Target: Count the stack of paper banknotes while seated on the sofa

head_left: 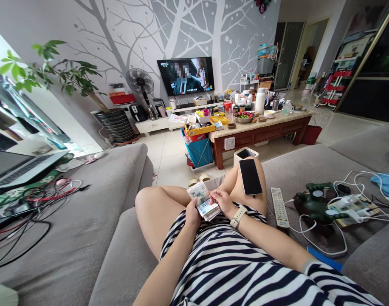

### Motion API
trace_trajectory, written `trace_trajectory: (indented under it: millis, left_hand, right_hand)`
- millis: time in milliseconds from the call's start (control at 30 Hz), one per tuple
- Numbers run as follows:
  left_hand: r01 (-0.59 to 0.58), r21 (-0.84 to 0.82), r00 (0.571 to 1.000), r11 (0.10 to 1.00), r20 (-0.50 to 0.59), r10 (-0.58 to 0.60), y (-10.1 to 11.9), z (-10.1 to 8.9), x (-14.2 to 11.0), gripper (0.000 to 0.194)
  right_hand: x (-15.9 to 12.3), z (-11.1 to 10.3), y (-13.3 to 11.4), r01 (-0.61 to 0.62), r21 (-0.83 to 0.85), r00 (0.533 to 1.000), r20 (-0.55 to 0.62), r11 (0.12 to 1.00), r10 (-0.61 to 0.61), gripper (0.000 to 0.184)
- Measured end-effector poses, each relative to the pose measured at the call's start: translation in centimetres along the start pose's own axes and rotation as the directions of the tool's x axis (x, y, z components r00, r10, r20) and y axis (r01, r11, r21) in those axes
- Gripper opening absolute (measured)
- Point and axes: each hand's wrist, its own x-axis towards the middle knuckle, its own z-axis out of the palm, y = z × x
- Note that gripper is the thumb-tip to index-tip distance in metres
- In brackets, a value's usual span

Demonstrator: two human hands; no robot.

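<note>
A stack of banknotes (209,209) lies over my lap, held in my left hand (192,214), whose fingers wrap its left side. One or more notes at the top are folded up and away from the rest, showing a "10" print. My right hand (223,203), with a pale watch (238,216) on the wrist, has its fingers pinched together at the right edge of the notes. Exactly how many notes it grips is hidden. A black-screened phone (250,176) rests on my right leg, just beyond that hand.
On the grey sofa (131,238), a remote control (280,207), a dark figurine (315,202) and a power strip (353,210) with white cables lie to the right. A laptop (25,170) and tangled cables are on the left. Ahead stands a cluttered coffee table (261,131) beside a bin (245,153).
</note>
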Motion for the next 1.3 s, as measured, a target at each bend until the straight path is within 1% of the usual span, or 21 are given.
trace_trajectory:
  millis: [167, 300, 500, 567, 667, 733, 1033, 1133, 1300]
  left_hand:
    - [0.01, -0.017, 1.0, 1.0, -0.007, -0.01, 0.0, 0.0, 0.0, 0.027]
    - [0.014, 0.0, 1.0, 1.0, -0.015, -0.014, 0.3, 0.0, -0.3, 0.026]
    - [0.03, 0.046, 0.999, 0.998, -0.014, -0.029, 0.8, 0.1, -0.9, 0.027]
    - [0.035, 0.055, 0.999, 0.998, -0.01, -0.034, 0.9, 0.2, -1.0, 0.027]
    - [0.038, 0.059, 0.999, 0.998, -0.004, -0.038, 0.9, 0.1, -1.0, 0.027]
    - [0.036, 0.055, 0.999, 0.998, 0.0, -0.036, 0.8, 0.1, -0.9, 0.026]
    - [0.029, -0.021, 0.999, 0.999, -0.018, -0.03, 0.3, 0.3, -0.3, 0.023]
    - [0.021, -0.024, 1.0, 1.0, -0.022, -0.021, 0.4, 0.4, -0.3, 0.02]
    - [0.02, -0.006, 1.0, 1.0, -0.007, -0.021, 0.4, 0.2, -0.3, 0.023]
  right_hand:
    - [0.1, 0.0, 0.2, 0.005, -0.033, 1.0, -0.021, 0.999, -0.006, 0.028]
    - [0.2, 0.1, 0.5, 0.0, -0.052, 0.999, -0.054, 0.999, -0.003, 0.031]
    - [0.4, -0.1, 0.9, 0.016, -0.109, 0.991, -0.131, 0.994, -0.031, 0.04]
    - [0.4, -0.3, 1.0, 0.017, -0.133, 0.989, -0.14, 0.991, -0.036, 0.038]
    - [0.5, -0.5, 1.2, 0.007, -0.166, 0.992, -0.124, 0.986, -0.028, 0.03]
    - [0.5, -0.6, 1.2, 0.003, -0.176, 0.993, -0.114, 0.984, -0.024, 0.027]
    - [0.2, -0.3, 1.2, 0.009, -0.128, 0.998, -0.068, 0.992, -0.018, 0.03]
    - [0.1, -0.2, 1.0, 0.006, -0.102, 0.999, -0.047, 0.995, -0.01, 0.03]
    - [0.1, -0.1, 0.8, 0.004, -0.066, 1.0, -0.017, 0.998, -0.005, 0.026]
